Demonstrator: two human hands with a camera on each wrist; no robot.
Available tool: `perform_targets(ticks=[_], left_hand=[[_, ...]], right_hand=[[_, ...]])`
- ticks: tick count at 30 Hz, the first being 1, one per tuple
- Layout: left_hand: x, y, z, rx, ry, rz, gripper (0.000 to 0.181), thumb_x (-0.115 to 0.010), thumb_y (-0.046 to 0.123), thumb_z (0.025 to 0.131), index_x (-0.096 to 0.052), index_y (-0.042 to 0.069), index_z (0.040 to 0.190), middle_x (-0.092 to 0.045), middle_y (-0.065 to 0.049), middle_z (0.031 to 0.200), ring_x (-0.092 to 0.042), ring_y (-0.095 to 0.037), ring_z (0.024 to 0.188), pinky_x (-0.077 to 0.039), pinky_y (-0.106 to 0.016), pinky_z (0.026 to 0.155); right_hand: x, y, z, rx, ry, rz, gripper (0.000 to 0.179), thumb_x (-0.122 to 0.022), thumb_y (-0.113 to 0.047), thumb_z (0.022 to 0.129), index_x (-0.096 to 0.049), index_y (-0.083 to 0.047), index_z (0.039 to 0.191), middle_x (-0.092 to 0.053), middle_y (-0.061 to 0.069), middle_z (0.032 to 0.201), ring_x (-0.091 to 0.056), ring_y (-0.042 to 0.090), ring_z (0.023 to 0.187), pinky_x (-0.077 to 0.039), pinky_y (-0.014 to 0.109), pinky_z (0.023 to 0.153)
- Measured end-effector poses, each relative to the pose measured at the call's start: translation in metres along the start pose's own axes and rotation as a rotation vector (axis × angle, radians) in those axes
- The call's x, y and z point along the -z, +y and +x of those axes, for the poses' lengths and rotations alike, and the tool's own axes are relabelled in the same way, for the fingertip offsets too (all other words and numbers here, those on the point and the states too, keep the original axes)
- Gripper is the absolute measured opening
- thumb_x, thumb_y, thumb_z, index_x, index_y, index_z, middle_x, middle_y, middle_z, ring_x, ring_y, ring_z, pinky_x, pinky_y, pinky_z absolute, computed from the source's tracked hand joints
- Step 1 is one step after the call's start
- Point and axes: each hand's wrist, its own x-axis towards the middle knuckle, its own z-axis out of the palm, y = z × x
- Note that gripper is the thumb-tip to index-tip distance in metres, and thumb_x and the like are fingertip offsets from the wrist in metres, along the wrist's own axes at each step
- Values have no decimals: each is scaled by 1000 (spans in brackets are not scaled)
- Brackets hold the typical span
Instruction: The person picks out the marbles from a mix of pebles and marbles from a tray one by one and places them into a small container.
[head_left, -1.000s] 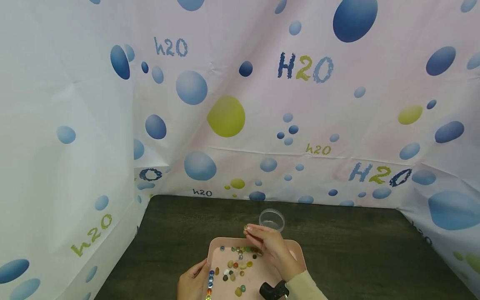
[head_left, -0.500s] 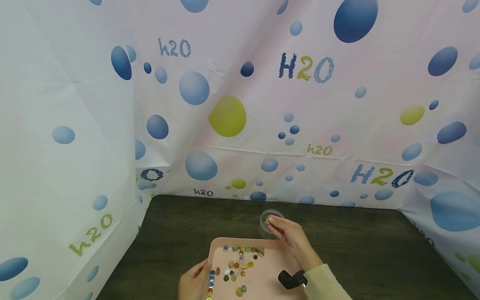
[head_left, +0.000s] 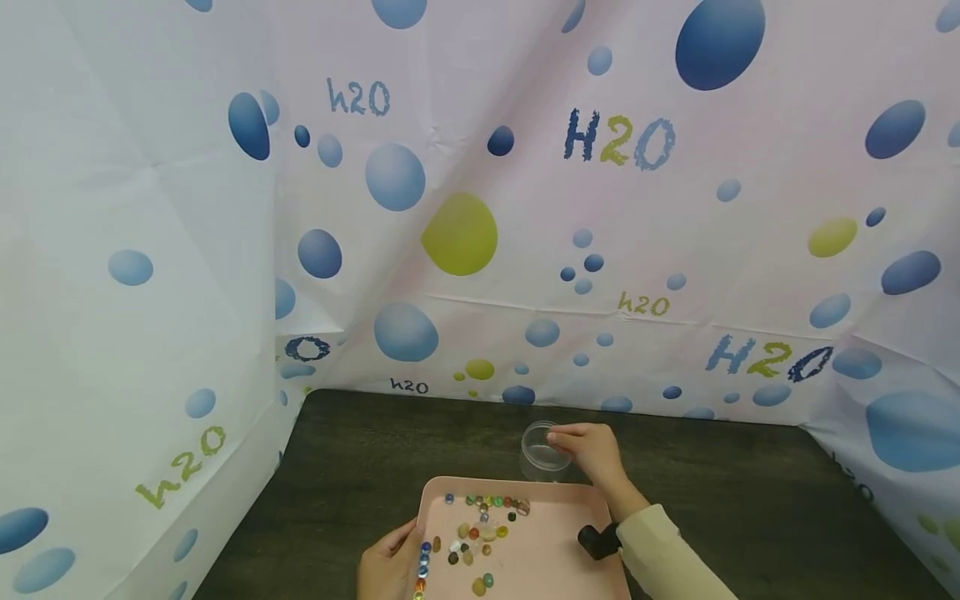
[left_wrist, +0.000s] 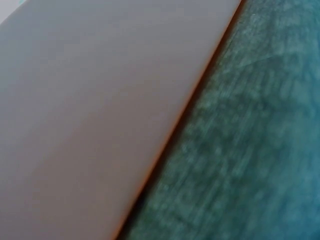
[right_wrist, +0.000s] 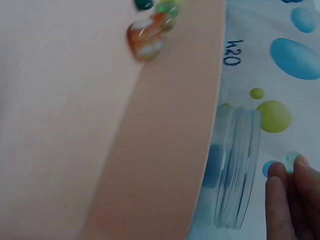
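In the head view my left hand holds the left edge of a pink tray, its thumb at the rim. Over the right side of a clear round plastic jar, just behind the tray, is my right hand. The right wrist view shows thumb and fingers pinching a small clear glass marble, above the mouth of the jar. Glass marbles line the tray's far side, and more marbles run down its left edge. Only the tray's pale side shows in the left wrist view.
Several polished pebbles and dark stones lie scattered in the tray's left half. The dark wooden table extends on both sides. A white sheet with blue and green spots hangs behind and at the sides.
My right hand has moved from above the tray, right and away from me, to the jar, carrying the marble. The left hand stays on the tray edge.
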Motion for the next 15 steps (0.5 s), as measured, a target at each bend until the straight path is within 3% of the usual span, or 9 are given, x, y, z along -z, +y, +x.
perform_targets(ticks=[3,7,12,15], left_hand=[[0,0,0,-3,3,8,39,-74,29,89,-73,-4,110,-77,-19,95,-73,-19,80,-61,-33,70],[1,-1,1,-13,-2,19,40,-75,30,89,-74,-3,110,-77,-19,95,-72,-16,78,-60,-28,67],[2,-1,1,-17,1,31,40,-75,30,89,-74,-3,110,-77,-19,96,-72,-17,79,-60,-29,68],[2,-1,1,-26,0,44,40,-75,31,89,-74,-3,110,-77,-19,97,-73,-19,82,-61,-34,72]], right_hand=[[-1,0,3,97,3,-171,20,-74,-17,89,-78,-4,104,-77,12,102,-74,23,91,-61,37,76],[-3,-1,7,154,-27,-302,15,-74,-13,88,-80,-6,99,-77,15,104,-73,24,87,-59,34,68],[-8,-4,10,168,-64,-396,11,-72,-8,88,-80,-5,95,-77,15,98,-72,25,86,-48,27,60],[-12,-6,10,160,-68,-412,11,-70,-6,89,-81,-5,94,-78,12,94,-72,25,86,-50,27,61]])
